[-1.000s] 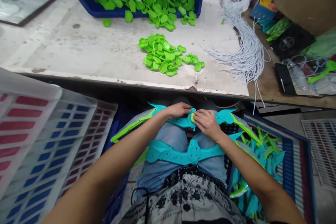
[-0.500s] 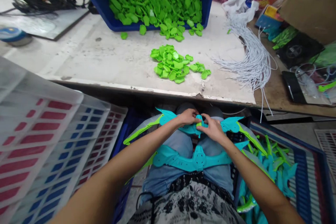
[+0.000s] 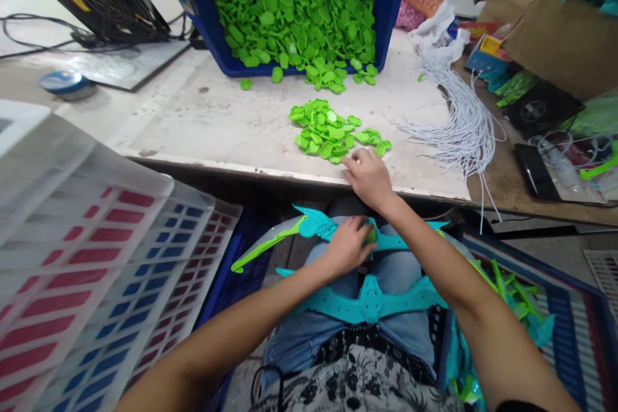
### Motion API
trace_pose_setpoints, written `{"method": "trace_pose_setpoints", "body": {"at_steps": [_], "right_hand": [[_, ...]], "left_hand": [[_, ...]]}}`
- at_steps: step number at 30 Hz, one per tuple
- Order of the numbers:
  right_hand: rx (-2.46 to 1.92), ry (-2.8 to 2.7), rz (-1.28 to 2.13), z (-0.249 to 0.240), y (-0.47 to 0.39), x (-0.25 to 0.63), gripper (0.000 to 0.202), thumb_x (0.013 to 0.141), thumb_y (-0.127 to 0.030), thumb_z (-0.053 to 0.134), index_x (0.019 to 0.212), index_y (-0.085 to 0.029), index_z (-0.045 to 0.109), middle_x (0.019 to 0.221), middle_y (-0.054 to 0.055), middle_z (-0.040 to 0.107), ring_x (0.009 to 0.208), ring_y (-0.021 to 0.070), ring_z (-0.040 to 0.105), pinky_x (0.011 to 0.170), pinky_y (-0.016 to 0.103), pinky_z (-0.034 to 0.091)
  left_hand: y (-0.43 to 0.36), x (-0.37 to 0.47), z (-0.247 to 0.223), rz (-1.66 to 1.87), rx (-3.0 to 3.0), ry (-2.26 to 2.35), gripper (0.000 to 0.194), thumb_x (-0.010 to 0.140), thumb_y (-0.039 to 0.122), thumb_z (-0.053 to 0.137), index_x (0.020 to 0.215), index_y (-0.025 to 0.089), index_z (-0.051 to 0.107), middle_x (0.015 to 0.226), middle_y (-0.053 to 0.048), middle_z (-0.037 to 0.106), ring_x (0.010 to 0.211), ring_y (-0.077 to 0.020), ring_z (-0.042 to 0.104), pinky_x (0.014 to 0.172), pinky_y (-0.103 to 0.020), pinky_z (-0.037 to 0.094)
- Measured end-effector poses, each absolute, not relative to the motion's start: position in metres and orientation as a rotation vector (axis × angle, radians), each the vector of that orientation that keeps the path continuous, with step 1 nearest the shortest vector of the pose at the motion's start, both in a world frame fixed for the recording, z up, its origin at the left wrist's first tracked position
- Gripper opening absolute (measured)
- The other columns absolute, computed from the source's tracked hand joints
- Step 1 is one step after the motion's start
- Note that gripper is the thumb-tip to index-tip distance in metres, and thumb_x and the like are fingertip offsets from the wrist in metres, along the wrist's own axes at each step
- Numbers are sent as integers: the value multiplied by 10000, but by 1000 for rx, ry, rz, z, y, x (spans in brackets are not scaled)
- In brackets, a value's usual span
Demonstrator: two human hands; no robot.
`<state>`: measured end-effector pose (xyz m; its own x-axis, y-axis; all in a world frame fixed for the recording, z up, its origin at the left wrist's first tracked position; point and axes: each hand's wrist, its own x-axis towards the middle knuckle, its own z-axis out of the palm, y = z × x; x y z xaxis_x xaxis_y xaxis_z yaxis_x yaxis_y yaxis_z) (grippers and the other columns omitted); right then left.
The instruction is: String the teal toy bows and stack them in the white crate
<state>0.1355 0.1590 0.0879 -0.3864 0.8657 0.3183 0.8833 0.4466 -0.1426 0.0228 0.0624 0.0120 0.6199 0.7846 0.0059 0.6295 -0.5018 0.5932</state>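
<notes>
My left hand (image 3: 348,246) is closed on the middle of a turquoise toy bow (image 3: 316,224), which lies across my knees. This bow has lime-green limb tips, and a bit of green shows at its centre beside my fingers. My right hand (image 3: 369,175) is at the table's front edge, its bent fingers a little apart at the near side of a small pile of lime-green plastic pieces (image 3: 321,129). Its fingertips are partly hidden. A second turquoise bow (image 3: 371,299) rests on my lap, nearer my body.
A tilted blue bin (image 3: 224,64) of green pieces stands at the back of the table. White cords (image 3: 466,125) hang over the edge at right. White plastic baskets (image 3: 103,232) stand at left. Finished-looking bow parts (image 3: 524,309) fill a crate at lower right.
My right hand has left the bow's centre and moved forward to the green pile on the table. My left hand stays at the bow's middle. The view has shifted slightly.
</notes>
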Motion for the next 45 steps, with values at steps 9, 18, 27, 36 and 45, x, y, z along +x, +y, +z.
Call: {"method": "trace_pose_setpoints", "body": {"at_steps": [9, 18, 27, 36, 45], "right_hand": [[-1505, -2198, 262, 85, 179, 138, 162, 908, -238, 508, 868, -145, 635, 863, 72, 643, 850, 203, 545, 768, 300, 393], [-2022, -1880, 293, 93, 160, 200, 194, 827, -297, 533, 735, -173, 651, 794, 72, 672, 793, 212, 602, 704, 302, 416], [-1224, -2373, 377, 86, 157, 223, 176, 809, -152, 522, 934, -192, 639, 1169, 95, 656, 1119, 237, 550, 965, 424, 433], [-1237, -2368, 161, 36, 46, 217, 252, 933, -272, 495, 1103, -181, 657, 1173, 114, 670, 1113, 248, 573, 901, 438, 491], [-1243, -2338, 52, -17, 26, 212, 220, 925, -215, 527, 1079, -224, 684, 1120, 104, 686, 1072, 229, 588, 866, 418, 512]], "left_hand": [[71, 13, 5, 90, 2569, 916, 456, 875, 186, 515, 1321, 135, 437, 1372, -190, 494, 1125, -273, 566, 908, -384, 448], [153, 26, 27, -20, 2095, 774, 329, 748, 430, 640, 863, 123, 660, 758, -23, 637, 722, -182, 580, 630, -238, 390], [159, 26, 22, 40, 1875, 650, 367, 709, 482, 637, 761, 118, 646, 657, 14, 562, 638, -135, 484, 591, -228, 335], [168, 23, 18, 29, 1794, 588, 359, 695, 417, 684, 898, 121, 697, 823, -16, 684, 766, -172, 573, 696, -226, 405], [168, 22, 18, 9, 1756, 498, 371, 729, 441, 627, 893, 114, 683, 791, -11, 660, 747, -159, 553, 705, -225, 405]]}}
